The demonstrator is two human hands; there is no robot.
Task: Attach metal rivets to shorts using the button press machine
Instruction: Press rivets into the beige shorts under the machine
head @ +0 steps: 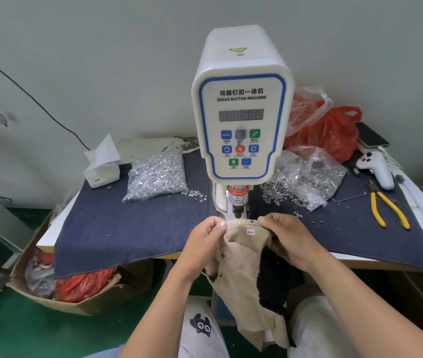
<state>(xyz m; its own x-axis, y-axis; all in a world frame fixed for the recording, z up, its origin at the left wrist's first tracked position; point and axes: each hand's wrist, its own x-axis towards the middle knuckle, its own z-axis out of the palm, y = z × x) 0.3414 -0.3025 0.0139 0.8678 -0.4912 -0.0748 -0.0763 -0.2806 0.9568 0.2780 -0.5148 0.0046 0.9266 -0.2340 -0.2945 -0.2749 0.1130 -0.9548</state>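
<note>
While both hands pinch shorts, rivet sits w/ waistband.

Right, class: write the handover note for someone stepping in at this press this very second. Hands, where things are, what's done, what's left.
Left hand pinches the beige shorts at the waistband's left; right hand grips it on the right, stretching the edge under the press head of the servo button machine.
One rivet is already on the waistband, near the right hand.
A red light spot marks a place left of it, apparently the next spot.
Loose rivets: bags at left and right.
Left: press there.
</note>
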